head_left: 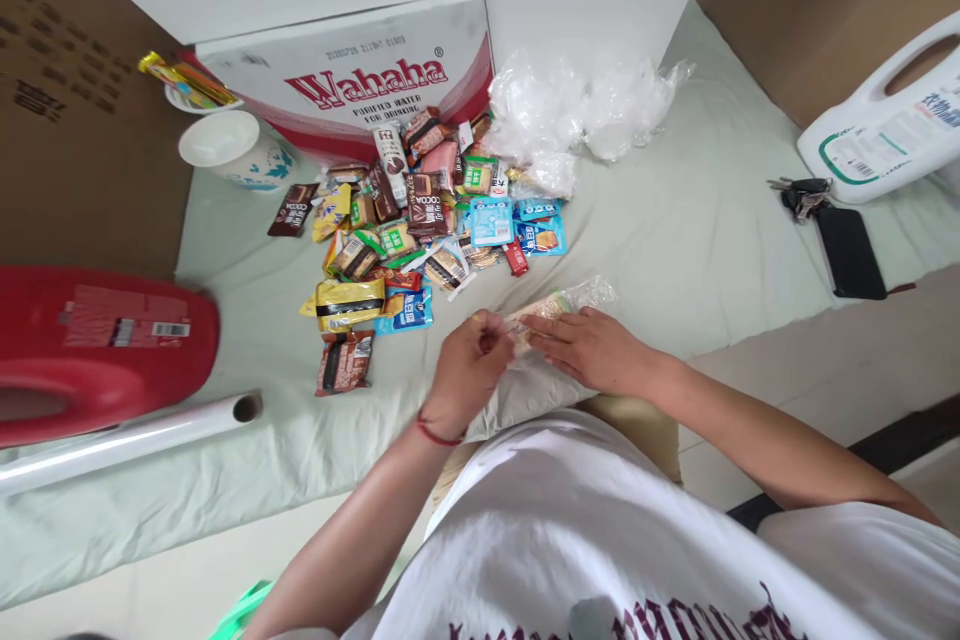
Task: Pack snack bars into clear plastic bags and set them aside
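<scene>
Head view | left hand (466,372) pinching clear snack bag (559,305) | right hand (592,350) flat on it, fingers together

We seem to be in a home or a small storeroom rather than a shop. A pale green sheet (675,220) is spread over the floor, with cream tiles (825,380) showing beside it. Around it stand brown cardboard cartons (67,120) and a Wahaha purified water carton (352,70). A red detergent jug (90,350), a white laundry jug (885,130), keys (801,194) and a black wallet (849,252) lie about.
</scene>
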Tool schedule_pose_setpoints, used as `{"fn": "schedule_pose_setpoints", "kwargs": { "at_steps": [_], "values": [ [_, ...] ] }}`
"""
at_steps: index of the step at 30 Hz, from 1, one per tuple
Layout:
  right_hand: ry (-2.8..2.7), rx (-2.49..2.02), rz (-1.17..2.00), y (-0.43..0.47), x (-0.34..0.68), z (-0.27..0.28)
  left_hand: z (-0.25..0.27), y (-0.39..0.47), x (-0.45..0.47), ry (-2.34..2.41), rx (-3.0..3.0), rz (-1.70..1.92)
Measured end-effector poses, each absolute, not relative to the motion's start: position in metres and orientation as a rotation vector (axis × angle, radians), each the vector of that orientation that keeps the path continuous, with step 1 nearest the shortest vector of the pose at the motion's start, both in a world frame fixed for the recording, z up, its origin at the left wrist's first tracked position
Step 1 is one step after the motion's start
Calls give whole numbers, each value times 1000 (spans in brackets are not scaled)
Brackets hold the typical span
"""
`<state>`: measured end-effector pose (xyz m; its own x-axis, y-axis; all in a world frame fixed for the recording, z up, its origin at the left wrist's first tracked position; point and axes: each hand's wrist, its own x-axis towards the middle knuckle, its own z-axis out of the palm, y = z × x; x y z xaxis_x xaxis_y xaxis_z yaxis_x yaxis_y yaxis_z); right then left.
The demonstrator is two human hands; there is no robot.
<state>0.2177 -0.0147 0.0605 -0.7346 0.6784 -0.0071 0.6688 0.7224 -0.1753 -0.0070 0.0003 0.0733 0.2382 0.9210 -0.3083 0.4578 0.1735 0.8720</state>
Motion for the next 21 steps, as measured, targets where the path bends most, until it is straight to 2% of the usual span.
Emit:
{"fn": "schedule_pose_setpoints", "kwargs": {
  "at_steps": [2,6,11,14,17,21],
  "values": [
    [-2886,-1141,214,-17,218,63,65,-1,17,1502,1740,511],
    [-2867,-1258,121,-21,240,68,56,-4,39,1697,2149,216],
    [-2513,-1902,83,-29,314,65,57,-3,34,1661,2242,67],
    [-2159,-2069,143,-29,347,59,52,-7,31,1643,2295,120],
    [-1840,-1972,331,-21,342,51,40,-19,30,1599,2429,320],
    [-1771,-1913,565,0,300,41,24,-33,28,1419,2659,500]
  ]
}}
